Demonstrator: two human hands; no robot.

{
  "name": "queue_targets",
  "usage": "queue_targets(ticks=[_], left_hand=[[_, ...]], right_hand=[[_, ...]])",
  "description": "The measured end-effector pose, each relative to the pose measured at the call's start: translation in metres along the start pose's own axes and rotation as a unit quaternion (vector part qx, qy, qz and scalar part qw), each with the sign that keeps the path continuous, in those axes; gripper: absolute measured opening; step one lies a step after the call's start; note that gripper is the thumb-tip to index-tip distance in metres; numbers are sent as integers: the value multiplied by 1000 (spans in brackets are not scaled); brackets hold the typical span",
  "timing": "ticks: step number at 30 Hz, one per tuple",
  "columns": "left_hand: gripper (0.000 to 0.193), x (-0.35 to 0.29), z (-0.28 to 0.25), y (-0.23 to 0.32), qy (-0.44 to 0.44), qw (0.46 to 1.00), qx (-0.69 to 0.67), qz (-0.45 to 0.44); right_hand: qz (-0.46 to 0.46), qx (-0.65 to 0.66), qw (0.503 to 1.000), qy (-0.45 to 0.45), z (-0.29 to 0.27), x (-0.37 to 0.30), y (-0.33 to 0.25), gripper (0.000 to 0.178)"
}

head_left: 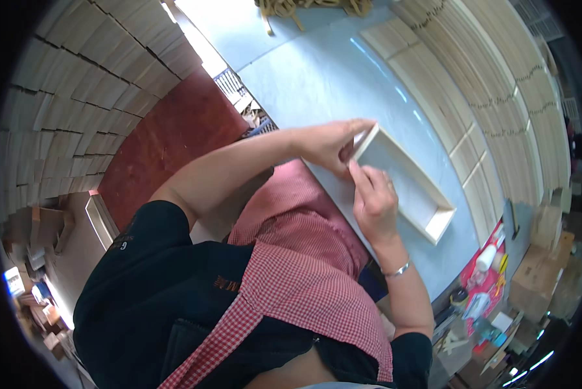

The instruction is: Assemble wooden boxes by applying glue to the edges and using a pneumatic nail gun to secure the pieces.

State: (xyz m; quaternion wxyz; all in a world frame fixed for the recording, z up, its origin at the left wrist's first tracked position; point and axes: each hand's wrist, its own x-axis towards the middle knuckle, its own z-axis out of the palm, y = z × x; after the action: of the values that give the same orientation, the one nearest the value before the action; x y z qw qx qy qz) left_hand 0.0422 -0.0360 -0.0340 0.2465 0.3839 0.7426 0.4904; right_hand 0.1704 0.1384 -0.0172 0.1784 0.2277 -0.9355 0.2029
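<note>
A shallow rectangular frame (404,185) of pale, smooth unfinished wood lies a little right of the frame's centre, on a light blue-grey tabletop (317,78) with a soft sheen. Its thin flat slats stand on edge around an open middle where the table shows through; one short end points to the lower right, the other to the upper left, where both hands meet it.

The left hand (330,144) reaches in from the left at mid-height, fingers curled and close together around the frame's upper-left corner, thumb toward the near long slat. It appears to pinch the corner, though the grip itself is partly hidden behind the knuckles. The right hand (372,201) comes up from the lower middle, fingers nearly straight and held together, their tips pressed on the near long slat just beside the left hand; whether the thumb hooks under the wood cannot be told. A thin silvery bracelet (398,269) circles that wrist.

A red-and-white checked apron (304,259) of woven cloth hangs over a dark shirt in the lower centre. Stacks of pale wooden slats (77,104) fill the upper left, and more flat wooden frames (472,97) curve along the upper right.
</note>
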Motion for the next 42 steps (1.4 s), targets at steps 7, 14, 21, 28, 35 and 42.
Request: queue_targets(ticks=[7,14,21,28,35,42], left_hand=[[102,2,1,-12,48,982,152,103],[102,7,-9,-20,33,991,98,88],[104,7,-2,-34,87,974,160,138],[100,0,11,-27,55,990,87,100],[91,6,-3,-41,85,981,99,142],[70,22,30,-79,118,959,1,258]], right_hand=[[7,0,1000,-24,0,-1,2,44],[28,18,998,-52,-2,5,2,47],[28,9,999,-35,2,4,2,50],[45,23,998,-39,-13,8,-11,37],[66,-28,995,-67,-11,105,19,31],[11,46,988,-149,12,130,0,16]])
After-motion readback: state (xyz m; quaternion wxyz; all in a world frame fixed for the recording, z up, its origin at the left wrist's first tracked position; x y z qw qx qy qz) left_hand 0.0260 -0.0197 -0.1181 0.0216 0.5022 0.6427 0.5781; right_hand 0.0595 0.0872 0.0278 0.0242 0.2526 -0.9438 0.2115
